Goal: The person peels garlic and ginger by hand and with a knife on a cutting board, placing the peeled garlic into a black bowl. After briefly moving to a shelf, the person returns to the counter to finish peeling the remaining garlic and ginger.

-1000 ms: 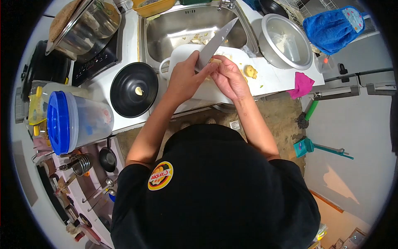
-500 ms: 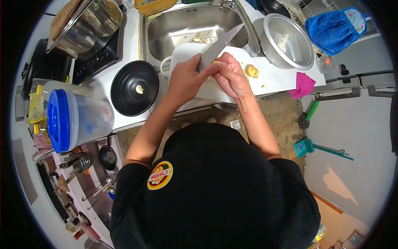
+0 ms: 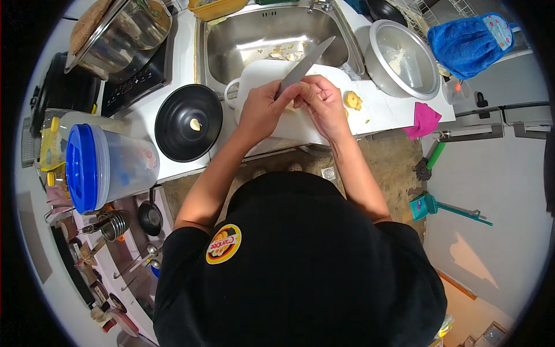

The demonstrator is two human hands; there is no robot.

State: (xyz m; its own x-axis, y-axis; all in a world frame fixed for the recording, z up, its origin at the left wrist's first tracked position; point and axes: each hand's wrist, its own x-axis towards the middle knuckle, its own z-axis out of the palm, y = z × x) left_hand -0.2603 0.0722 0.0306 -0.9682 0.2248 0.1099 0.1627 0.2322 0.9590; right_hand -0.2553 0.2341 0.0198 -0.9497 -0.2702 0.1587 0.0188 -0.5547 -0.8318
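Note:
My left hand [image 3: 260,111] is closed round the handle of a kitchen knife [image 3: 306,66], whose blade points up and to the right over the sink's near edge. My right hand [image 3: 328,109] is closed beside it, fingertips meeting the left thumb. A small pale piece, probably ginger, is mostly hidden between those fingers. Both hands are above a white cutting board [image 3: 254,72] with a handle loop. A knobbly piece of ginger [image 3: 352,100] lies just right of my right hand. To the left, a black bowl [image 3: 173,130] holds one pale yellow piece [image 3: 195,125].
Scraps lie in the steel sink [image 3: 231,46] beyond the board. A metal pot [image 3: 428,87] stands right of it, near a pink cloth [image 3: 423,120]. On the left are an induction cooker [image 3: 136,87], a large steel pot [image 3: 133,34] and a blue-lidded container [image 3: 127,165].
The knife blade has tipped slightly lower and left. My fingers have drawn closer together, and the pale piece that showed between them is now mostly covered.

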